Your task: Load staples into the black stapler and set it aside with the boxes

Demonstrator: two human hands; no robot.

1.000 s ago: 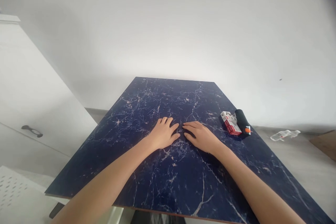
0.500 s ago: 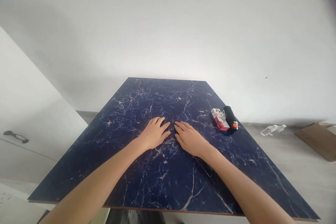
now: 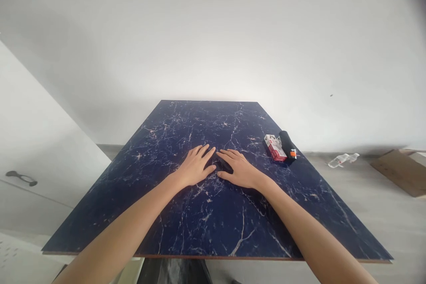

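Palm down over the middle of a dark blue marbled table [image 3: 206, 213], my left hand [image 3: 196, 166] has its fingers spread and holds nothing. Just beside it, my right hand [image 3: 239, 168] is also palm down, thumb apart from the fingers, with nothing in it. A narrow gap separates the two hands. To the right of them on the tabletop lies a small red and white box [image 3: 276, 148]. Touching or close to the box is a black cylindrical object [image 3: 286, 144] with an orange and white end; its kind I cannot make out.
A white wall [image 3: 213, 31] rises behind the table. On the floor at the right lie a clear plastic bottle [image 3: 338, 160] and a brown cardboard box [image 3: 397, 172]. A white cabinet door with a dark handle [image 3: 21, 178] stands at the left.
The thumbs of both hands have spread further from the fingers, and my right hand has lifted or turned slightly. The view has shifted a little. The box and black cylinder stay put.
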